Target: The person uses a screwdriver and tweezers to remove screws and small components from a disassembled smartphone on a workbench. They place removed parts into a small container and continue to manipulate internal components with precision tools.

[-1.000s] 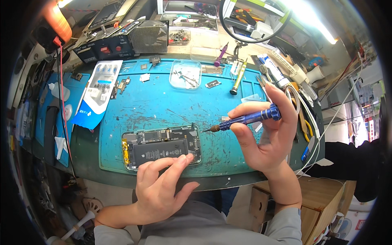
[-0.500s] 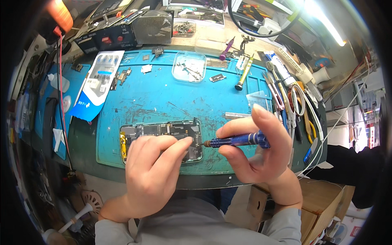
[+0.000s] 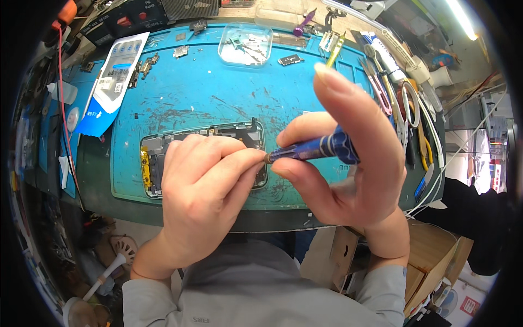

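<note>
An opened smartphone [image 3: 156, 163] lies flat on the blue work mat, its inner parts bare and a yellow strip at its left end. My left hand [image 3: 204, 177] is closed over the phone's middle, covering much of it. Its thumb and forefinger pinch together at the tip of a blue screwdriver [image 3: 310, 150]; whatever they hold is too small to make out. My right hand [image 3: 368, 185] grips that screwdriver between thumb and fingers, one finger raised above the handle. The driver lies nearly level, pointing left over the phone's right end.
Across the blue mat [image 3: 190, 98] stands a clear tray [image 3: 245, 44] of small parts. A blue-and-white package [image 3: 111, 84] lies at left. A yellow-green screwdriver [image 3: 336, 49] and a purple screwdriver [image 3: 304, 23] lie at the back. Scissors [image 3: 404, 111] and other tools crowd the right edge.
The view has tilted nearer to the bench. My left fingertips and the screwdriver's tip have come together, where a small gap showed before. The right hand keeps its grip.
</note>
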Tool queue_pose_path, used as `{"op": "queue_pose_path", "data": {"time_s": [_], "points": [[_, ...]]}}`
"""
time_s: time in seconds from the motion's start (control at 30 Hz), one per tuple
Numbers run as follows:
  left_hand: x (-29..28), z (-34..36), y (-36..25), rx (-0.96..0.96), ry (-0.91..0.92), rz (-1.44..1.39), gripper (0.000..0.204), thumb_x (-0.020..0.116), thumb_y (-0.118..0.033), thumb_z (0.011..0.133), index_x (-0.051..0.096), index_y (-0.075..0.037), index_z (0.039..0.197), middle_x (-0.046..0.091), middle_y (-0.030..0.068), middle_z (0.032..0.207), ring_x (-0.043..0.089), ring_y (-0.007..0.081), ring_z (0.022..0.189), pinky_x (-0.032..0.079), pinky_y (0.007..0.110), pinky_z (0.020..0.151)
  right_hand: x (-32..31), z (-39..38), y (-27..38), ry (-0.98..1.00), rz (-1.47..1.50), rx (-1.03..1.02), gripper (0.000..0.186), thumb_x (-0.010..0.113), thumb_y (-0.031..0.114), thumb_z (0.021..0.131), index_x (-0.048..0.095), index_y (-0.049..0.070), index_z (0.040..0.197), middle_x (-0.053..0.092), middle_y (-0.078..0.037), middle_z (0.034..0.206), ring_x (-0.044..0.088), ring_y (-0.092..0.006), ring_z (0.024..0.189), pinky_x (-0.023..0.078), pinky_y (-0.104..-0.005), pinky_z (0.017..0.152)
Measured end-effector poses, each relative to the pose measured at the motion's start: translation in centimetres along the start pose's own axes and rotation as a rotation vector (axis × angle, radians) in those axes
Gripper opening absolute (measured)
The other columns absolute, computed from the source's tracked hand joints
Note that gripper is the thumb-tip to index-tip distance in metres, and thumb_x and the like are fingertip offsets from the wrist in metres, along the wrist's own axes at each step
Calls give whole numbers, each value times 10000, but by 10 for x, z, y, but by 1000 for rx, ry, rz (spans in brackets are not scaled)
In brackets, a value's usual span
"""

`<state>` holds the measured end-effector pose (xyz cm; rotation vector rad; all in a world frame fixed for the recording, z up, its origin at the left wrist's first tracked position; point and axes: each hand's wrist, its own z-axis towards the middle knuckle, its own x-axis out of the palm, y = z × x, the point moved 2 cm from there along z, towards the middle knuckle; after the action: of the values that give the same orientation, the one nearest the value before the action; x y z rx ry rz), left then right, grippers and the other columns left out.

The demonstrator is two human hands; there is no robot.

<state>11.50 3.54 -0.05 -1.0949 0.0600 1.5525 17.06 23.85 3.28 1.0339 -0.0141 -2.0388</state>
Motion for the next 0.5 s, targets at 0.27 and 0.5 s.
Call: {"op": "queue_pose_path", "data": {"time_s": [0.27,0.5], "points": [[3,-1,1,-1,1,9,221,857,-31,802,796,-82,1008,708,25,923,625,235,810,426,371,721,29,6,-7,-378,29,-45,460,748,-78,833,647,-170,1272,748,-191,1306,572,-152,588,489,-295,505],[1,0,0,-4,30,10,229,855,-27,803,798,-82,1017,711,28,928,626,236,813,425,370,723,31,6,-6,-386,37,-36,460,736,-73,832,667,-153,1280,758,-169,1274,581,-147,599,497,-290,509]]}}
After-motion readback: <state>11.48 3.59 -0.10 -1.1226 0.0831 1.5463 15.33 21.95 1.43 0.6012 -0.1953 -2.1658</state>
